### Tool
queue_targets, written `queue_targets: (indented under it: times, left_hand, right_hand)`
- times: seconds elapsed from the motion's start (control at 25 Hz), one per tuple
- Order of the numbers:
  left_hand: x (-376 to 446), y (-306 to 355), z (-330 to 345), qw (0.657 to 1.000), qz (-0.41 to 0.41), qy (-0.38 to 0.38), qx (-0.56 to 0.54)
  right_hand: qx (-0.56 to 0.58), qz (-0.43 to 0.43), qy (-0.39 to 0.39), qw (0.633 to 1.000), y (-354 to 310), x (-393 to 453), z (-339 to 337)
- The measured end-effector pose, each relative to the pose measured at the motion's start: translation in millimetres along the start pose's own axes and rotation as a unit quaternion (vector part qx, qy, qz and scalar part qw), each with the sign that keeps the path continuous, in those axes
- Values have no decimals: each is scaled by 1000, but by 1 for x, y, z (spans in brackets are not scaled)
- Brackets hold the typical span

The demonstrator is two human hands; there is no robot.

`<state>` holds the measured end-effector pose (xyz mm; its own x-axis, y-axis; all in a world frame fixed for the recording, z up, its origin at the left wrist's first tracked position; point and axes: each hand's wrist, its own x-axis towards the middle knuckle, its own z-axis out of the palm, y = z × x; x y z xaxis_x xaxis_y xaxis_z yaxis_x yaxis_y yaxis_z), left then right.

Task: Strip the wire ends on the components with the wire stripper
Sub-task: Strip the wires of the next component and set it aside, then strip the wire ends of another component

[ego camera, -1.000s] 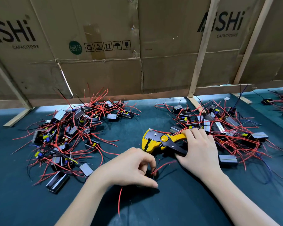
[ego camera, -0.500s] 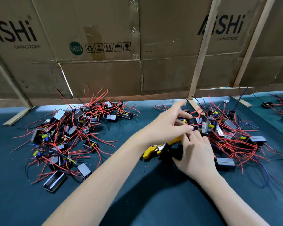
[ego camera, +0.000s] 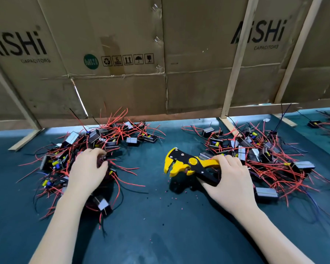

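The wire stripper, yellow with black handles, lies low over the middle of the table, a little to the right, and its yellow jaws stand apart and point to the left. The right hand holds it by the handles: the fingers are curled over the upper yellow handle and the thumb is under the black one. Small red and black bits of insulation are scattered on the dark green surface just under and before the tool. The left hand is over the near part of the left pile of components, near the left edge of the table; its fingers are bent down into the red wires and seem to pinch one dark component, but the hand hides the contact, so I cannot say this surely. One more component with a grey face lies just beside the left wrist, on the near side of that pile. The right pile of components, also with many red wires, lies behind and to the right of the right hand and touches it. A wall of brown cardboard with wooden slats stands along the far edge of the table
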<state>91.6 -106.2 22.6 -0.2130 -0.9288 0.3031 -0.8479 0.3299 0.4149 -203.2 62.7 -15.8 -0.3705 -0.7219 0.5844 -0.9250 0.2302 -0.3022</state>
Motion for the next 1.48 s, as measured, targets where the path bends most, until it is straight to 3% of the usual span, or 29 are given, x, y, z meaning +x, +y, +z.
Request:
queue_targets:
  times: [0.12,0.4,0.6,0.76,0.92,1.0,1.08,1.16,1.24,1.32,1.36,1.44,1.48]
  left_hand:
    - [-4,-5,6,999,-23,-30,-19]
    - [-5,-3,1,992,-55,63,-99]
    - [-6,-3,-7,990,-45,78,-104]
    - [-5,-17,-22,989,116,-54,-68]
    - [-5,-15,-10,969,170,-177,33]
    - [-5,-8,-3,968,176,-154,90]
    - [-4,-3,-2,975,176,-85,107]
    - [-6,3,-1,983,181,-9,-10]
    - [-13,18,-3,968,174,33,-176]
    - [-20,33,-6,946,186,-50,-262]
    - [-23,37,-9,925,206,-150,-283]
    - [-27,36,-21,834,241,-407,-283]
    - [-26,29,-28,787,255,-485,-283]
  right_hand:
    - [6,2,17,1000,4,-1,0]
    - [12,15,28,999,10,-1,1]
    - [15,17,33,999,10,-1,1]
    - [20,24,29,999,8,-1,0]
    - [23,27,19,999,6,0,-2]
    - [19,26,19,999,6,-1,-2]
    - [16,26,22,999,6,-1,-2]
    - [17,25,25,999,6,-1,-2]
    - [20,25,32,999,7,0,-3]
    - [19,27,36,999,7,0,-2]
    - [18,28,37,999,8,0,-2]
    - [17,27,40,999,9,0,-2]
    - [14,29,38,999,10,1,-2]
